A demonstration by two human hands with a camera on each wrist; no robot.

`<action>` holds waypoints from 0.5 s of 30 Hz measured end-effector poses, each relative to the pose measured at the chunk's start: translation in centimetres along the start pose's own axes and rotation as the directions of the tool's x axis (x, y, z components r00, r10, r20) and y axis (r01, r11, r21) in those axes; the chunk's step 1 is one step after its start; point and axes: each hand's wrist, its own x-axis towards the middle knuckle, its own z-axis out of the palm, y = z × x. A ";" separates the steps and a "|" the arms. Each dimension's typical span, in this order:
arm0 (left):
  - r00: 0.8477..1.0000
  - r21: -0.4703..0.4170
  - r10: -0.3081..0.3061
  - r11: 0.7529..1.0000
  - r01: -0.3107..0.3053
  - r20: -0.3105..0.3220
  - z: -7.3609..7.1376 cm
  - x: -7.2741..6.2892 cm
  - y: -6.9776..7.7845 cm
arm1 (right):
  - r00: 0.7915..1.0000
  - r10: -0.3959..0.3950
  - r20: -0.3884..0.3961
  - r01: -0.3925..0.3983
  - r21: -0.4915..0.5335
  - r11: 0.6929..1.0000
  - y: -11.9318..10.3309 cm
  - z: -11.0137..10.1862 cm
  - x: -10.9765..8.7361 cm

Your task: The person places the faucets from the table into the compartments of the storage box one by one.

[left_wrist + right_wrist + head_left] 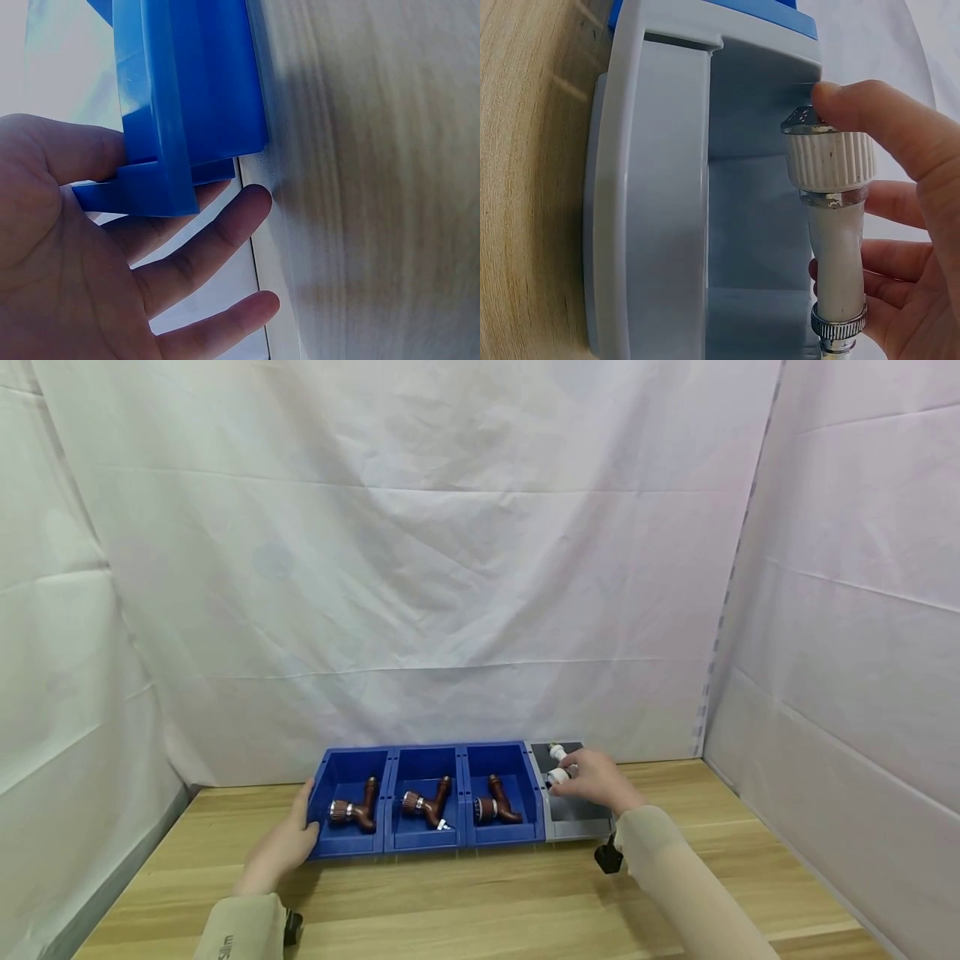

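At the left end of the row, my left hand [281, 845] grips the side of a blue bin [321, 842]. In the left wrist view, the thumb lies on one side of the bin's rim [174, 142] and a finger on the other; the other fingers are spread. My right hand [602, 781] holds a white pipe fitting [832, 247] over the grey bin [577, 831] at the right end. The fitting has a ribbed white knob [831, 161] and a chrome ring. My right thumb touches the knob's metal end, with fingers behind the fitting.
Brown branched fittings with ribbed knobs lie one per blue bin: left [365, 812], middle [433, 806] and right [504, 806]. The bins stand joined in a row on a wooden table [450, 910]. White curtains [420, 568] hang behind and at both sides.
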 end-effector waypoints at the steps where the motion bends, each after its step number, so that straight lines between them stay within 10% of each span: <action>1: 1.000 0.004 0.002 1.000 -0.002 -0.002 0.0 0.0 0.0 | 1.000 -0.002 0.000 0.002 -0.004 1.000 0.0 0.0 0.0; 15: 1.000 0.019 0.008 1.000 -0.008 -0.009 0.0 0.2 0.0 | 0.999 -0.042 0.016 0.043 -0.056 0.998 0.1 0.3 0.0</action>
